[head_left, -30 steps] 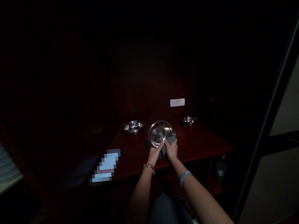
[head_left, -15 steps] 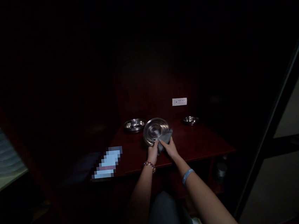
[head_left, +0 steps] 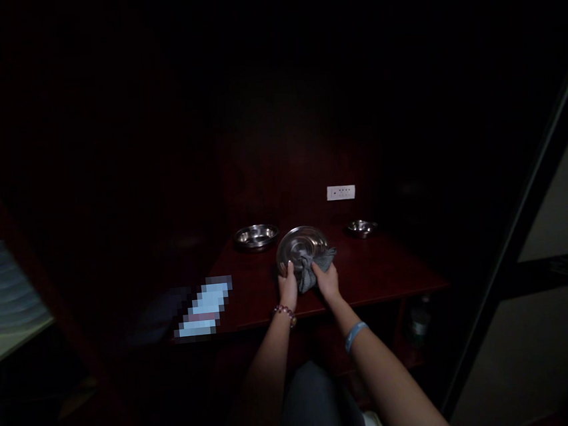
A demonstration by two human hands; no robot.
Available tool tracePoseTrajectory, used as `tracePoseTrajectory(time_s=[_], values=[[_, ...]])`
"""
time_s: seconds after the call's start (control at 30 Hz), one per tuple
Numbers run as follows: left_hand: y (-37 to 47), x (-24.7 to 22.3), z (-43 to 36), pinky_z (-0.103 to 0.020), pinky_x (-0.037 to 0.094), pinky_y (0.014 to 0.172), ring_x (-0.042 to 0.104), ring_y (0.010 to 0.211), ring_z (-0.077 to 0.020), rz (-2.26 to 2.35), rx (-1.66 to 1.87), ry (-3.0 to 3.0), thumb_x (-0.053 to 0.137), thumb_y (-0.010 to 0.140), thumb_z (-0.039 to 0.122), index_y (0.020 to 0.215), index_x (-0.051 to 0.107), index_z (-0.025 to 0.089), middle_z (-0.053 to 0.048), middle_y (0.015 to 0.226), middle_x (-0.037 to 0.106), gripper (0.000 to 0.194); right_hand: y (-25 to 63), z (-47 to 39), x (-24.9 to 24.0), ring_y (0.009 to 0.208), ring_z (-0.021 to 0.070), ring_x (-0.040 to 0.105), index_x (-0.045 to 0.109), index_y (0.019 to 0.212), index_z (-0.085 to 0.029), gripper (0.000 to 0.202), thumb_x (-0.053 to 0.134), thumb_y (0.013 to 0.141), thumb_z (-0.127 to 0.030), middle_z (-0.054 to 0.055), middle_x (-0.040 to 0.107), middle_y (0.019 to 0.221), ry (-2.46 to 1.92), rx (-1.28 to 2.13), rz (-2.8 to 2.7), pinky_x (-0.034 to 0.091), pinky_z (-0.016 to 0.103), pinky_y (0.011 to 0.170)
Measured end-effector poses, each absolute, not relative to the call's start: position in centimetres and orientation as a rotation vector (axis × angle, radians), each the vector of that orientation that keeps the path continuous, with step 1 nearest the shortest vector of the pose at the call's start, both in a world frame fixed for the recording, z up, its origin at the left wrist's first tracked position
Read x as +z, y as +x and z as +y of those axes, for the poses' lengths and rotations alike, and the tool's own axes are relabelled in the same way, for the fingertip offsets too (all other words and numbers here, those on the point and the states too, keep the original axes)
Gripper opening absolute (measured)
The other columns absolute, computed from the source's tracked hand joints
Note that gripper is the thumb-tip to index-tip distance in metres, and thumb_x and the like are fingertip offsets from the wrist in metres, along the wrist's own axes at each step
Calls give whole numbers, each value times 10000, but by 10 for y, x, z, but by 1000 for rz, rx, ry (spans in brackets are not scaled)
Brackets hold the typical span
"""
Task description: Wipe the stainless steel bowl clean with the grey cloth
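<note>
A round, shiny metal plate (head_left: 297, 240) is held tilted above the dark red desk (head_left: 365, 279), its inner face toward me. My left hand (head_left: 287, 285) grips its lower left rim, thumb on the inside and fingers hidden behind. My right hand (head_left: 326, 280) is closed on a grey cloth (head_left: 308, 271), which lies against the plate's lower right part. Behind and to the left stands a wider metal bowl (head_left: 256, 237). A smaller metal bowl (head_left: 362, 228) sits at the back right.
A white power socket (head_left: 341, 193) is on the back wall. A blurred-out bright rectangle (head_left: 205, 309) is at the desk's left. Under the desk on the right stands a bottle (head_left: 420, 324). My knee (head_left: 315, 404) is below the front edge.
My hands have moved apart; the left has shifted to the plate's left rim. The cloth has bunched and moved slightly right, and the plate has shifted a little right.
</note>
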State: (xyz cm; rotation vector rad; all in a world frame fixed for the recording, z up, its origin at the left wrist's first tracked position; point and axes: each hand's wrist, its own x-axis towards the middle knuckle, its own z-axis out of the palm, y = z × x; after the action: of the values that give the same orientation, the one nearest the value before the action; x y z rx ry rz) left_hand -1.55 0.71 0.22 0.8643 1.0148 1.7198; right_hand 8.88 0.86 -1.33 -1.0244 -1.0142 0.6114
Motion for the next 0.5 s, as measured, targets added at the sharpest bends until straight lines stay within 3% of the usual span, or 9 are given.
tracePoseTrajectory(time_s=[0.2,0.3,0.5], values=[[-18,9,-3,-400,424,1068,574,1238,-296,1088,1662,843,630,811,536,1159,651,137,-162,1267,646,529,91,7,-11,969,261,706,667,1031,-148,394,637,745,-418,130,736,1044,-1074,594,-960,529,391,895],[-16,12,-10,-405,428,1067,576,1233,-301,973,1642,912,612,820,545,1132,671,156,-143,1257,657,503,92,5,-9,953,266,711,680,1015,-146,389,627,761,-437,137,741,1021,-1114,582,-932,539,379,867],[-9,16,-18,-364,298,1167,494,1324,-243,726,1501,1039,724,765,264,1179,652,184,-79,1315,633,428,95,5,-9,939,274,719,691,985,-129,395,600,789,-460,158,744,1008,-1106,590,-903,548,359,829]])
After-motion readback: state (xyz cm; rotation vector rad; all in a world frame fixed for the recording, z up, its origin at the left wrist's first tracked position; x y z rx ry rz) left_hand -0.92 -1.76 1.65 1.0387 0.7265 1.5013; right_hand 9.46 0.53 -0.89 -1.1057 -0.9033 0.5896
